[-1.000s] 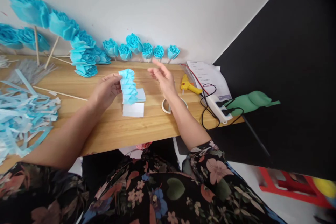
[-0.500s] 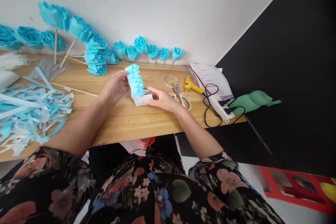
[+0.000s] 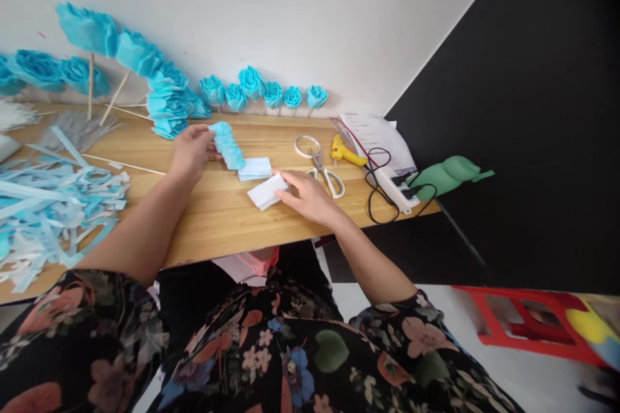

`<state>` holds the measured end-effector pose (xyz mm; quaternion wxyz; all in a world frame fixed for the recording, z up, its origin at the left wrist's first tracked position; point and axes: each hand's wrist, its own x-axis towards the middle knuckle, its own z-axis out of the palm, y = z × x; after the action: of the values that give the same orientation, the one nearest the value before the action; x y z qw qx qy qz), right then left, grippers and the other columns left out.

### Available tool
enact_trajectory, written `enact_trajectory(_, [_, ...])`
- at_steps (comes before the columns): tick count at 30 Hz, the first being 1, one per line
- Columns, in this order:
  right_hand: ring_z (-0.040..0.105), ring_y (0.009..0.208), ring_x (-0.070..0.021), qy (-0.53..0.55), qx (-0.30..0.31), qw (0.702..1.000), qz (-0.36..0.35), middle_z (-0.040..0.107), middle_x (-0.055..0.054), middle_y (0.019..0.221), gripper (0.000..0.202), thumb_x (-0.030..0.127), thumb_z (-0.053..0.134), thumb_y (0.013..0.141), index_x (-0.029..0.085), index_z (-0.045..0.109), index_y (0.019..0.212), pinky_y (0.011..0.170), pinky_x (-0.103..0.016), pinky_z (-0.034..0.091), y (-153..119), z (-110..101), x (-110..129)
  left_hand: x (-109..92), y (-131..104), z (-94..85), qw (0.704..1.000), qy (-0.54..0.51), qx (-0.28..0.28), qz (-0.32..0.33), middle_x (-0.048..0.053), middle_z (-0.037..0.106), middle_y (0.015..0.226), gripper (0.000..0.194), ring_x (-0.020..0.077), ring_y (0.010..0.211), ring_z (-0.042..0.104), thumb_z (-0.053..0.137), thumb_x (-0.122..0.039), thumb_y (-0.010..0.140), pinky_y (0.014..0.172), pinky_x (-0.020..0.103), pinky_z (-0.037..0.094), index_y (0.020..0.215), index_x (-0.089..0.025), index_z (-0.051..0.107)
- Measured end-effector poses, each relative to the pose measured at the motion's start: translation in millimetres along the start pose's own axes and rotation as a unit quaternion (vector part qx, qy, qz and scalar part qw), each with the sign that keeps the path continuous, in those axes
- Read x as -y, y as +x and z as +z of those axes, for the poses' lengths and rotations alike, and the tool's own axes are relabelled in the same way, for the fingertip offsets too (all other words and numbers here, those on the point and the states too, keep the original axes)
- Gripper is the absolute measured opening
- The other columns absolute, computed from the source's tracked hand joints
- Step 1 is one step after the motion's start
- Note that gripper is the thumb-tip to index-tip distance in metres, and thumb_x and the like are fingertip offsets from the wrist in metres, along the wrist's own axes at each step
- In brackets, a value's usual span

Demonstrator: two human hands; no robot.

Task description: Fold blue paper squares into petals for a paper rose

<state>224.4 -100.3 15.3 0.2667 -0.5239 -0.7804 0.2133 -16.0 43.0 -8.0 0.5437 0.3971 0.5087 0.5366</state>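
My left hand pinches the upper left end of a folded blue strip with a pleated, pointed surface. Between my thumb and fingers, my right hand grips a folded white piece by its right end, low over the wooden table. Just behind that piece, a pale blue-white folded piece lies on the table, close to the lower end of the blue strip.
Blue flowers on sticks line the wall. Cut strips are heaped at the left. Scissors, a tape roll, a yellow glue gun, a power strip and papers lie to the right.
My hands have moved apart. The blue strip has shifted left with my left hand, and the white piece is now separate in my right hand. A pale folded piece now shows between them.
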Motion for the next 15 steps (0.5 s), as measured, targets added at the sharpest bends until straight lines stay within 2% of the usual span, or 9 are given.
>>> enact_trajectory(3, [0.064, 0.117, -0.0242, 0.010, -0.069, 0.997, 0.032, 0.069, -0.010, 0.129, 0.042, 0.030, 0.056, 0.094, 0.023, 0.063, 0.134, 0.102, -0.042, 0.048, -6, -15, -21, 0, 5, -7.2, 0.995, 0.060, -0.037, 0.069, -0.008, 0.059, 0.071, 0.028, 0.0136, 0.060, 0.053, 0.069, -0.009, 0.073, 0.065, 0.032, 0.045, 0.097, -0.018, 0.058])
enact_trajectory(6, [0.067, 0.104, -0.0198, 0.047, -0.123, 0.988, 0.082, 0.073, -0.007, 0.115, 0.045, 0.021, 0.056, 0.088, 0.022, 0.063, 0.132, 0.094, -0.037, 0.053, -15, -24, -39, -1, 8, -13.2, 0.964, 0.199, -0.068, 0.161, -0.008, 0.055, 0.069, 0.020, 0.0134, 0.068, 0.049, 0.070, -0.007, 0.069, 0.072, 0.031, 0.039, 0.085, -0.017, 0.062])
enact_trajectory(8, [0.068, 0.097, -0.0175, 0.087, -0.129, 0.983, 0.095, 0.073, -0.006, 0.108, 0.044, 0.019, 0.055, 0.086, 0.021, 0.064, 0.129, 0.088, -0.033, 0.054, -20, -24, -45, -4, 7, -15.7, 0.946, 0.269, -0.064, 0.172, -0.007, 0.052, 0.062, 0.011, 0.0143, 0.068, 0.047, 0.069, -0.010, 0.070, 0.071, 0.030, 0.036, 0.075, -0.018, 0.063])
enact_trajectory(11, [0.068, 0.098, -0.0167, 0.129, -0.113, 0.981, 0.089, 0.073, -0.007, 0.108, 0.039, 0.020, 0.052, 0.088, 0.019, 0.064, 0.124, 0.086, -0.031, 0.054, -26, -21, -48, -6, 7, -17.5, 0.939, 0.298, -0.052, 0.166, -0.006, 0.052, 0.061, 0.005, 0.0152, 0.068, 0.047, 0.067, -0.014, 0.073, 0.071, 0.029, 0.035, 0.073, -0.018, 0.065])
enact_trajectory(13, [0.068, 0.101, -0.0173, 0.120, -0.119, 0.982, 0.087, 0.073, -0.009, 0.112, 0.037, 0.022, 0.048, 0.091, 0.017, 0.064, 0.124, 0.090, -0.032, 0.054, -30, -23, -50, -6, 7, -18.4, 0.938, 0.301, -0.050, 0.168, -0.005, 0.055, 0.066, 0.001, 0.0156, 0.071, 0.047, 0.066, -0.017, 0.076, 0.075, 0.029, 0.037, 0.075, -0.018, 0.067])
enact_trajectory(15, [0.069, 0.103, -0.0188, 0.072, -0.143, 0.982, 0.098, 0.073, -0.010, 0.114, 0.036, 0.025, 0.045, 0.095, 0.017, 0.064, 0.124, 0.092, -0.034, 0.053, -34, -30, -54, -3, 10, -19.5, 0.932, 0.299, -0.070, 0.192, -0.003, 0.061, 0.078, 0.007, 0.0168, 0.078, 0.049, 0.065, -0.018, 0.078, 0.082, 0.029, 0.040, 0.084, -0.017, 0.069])
